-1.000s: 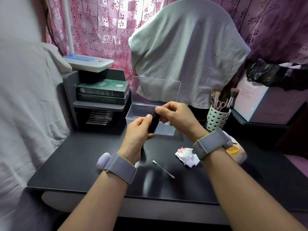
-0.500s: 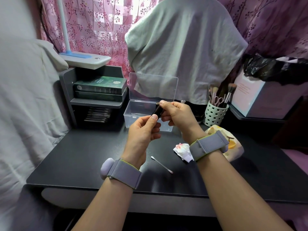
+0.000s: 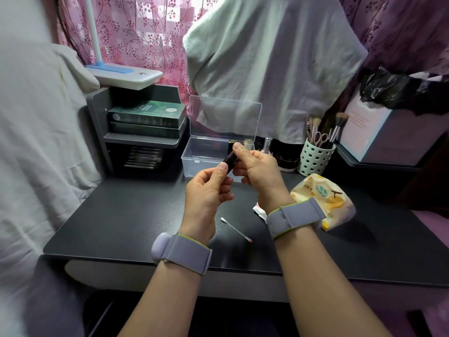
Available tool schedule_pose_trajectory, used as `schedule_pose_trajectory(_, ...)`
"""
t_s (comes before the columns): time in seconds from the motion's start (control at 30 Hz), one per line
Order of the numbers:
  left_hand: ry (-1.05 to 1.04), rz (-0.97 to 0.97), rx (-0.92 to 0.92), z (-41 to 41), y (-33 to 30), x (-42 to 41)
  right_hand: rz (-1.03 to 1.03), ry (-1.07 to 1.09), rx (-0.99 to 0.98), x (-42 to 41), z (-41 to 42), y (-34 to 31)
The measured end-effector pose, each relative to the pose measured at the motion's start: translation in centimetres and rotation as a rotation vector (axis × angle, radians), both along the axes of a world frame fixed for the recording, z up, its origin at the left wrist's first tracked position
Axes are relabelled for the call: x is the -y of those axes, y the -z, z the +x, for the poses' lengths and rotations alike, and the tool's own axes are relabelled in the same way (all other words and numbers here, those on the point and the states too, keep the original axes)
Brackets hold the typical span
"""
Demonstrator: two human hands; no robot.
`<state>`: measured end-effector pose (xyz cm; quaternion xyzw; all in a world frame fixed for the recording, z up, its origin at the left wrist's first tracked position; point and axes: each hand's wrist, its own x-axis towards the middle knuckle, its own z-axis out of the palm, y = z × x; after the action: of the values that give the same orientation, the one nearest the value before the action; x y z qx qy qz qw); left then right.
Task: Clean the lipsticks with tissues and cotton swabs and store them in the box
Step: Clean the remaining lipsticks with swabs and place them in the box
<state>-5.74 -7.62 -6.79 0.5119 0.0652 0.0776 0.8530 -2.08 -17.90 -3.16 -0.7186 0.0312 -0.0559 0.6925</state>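
Both hands have carried the lipstick (image 3: 230,159) closer to the open box (image 3: 206,154) (the storing step seems near). The right hand (image 3: 257,170) pinches it; the left hand (image 3: 209,188) has its grip on the lower end.

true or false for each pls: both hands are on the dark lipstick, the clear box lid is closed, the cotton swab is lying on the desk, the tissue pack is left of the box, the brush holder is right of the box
1. Both the left hand and the right hand hold the dark lipstick. True.
2. The clear box has its lid closed. False: the lid stands open, upright behind the box.
3. The cotton swab lies on the desk. True.
4. The tissue pack lies left of the box. False: it lies to the right, nearer the desk's front.
5. The brush holder stands right of the box. True.
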Motion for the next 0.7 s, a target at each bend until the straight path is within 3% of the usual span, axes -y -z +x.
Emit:
schedule_pose_trajectory(0.43,-0.017,0.112,-0.008,-1.6,1.0,0.0,0.045,0.092,0.016,-0.2,-1.9,1.9)
schedule_pose_trajectory(0.7,0.005,0.104,-0.059,-2.4,1.6,-1.0,0.096,0.254,-0.005,2.1,-0.9,1.4)
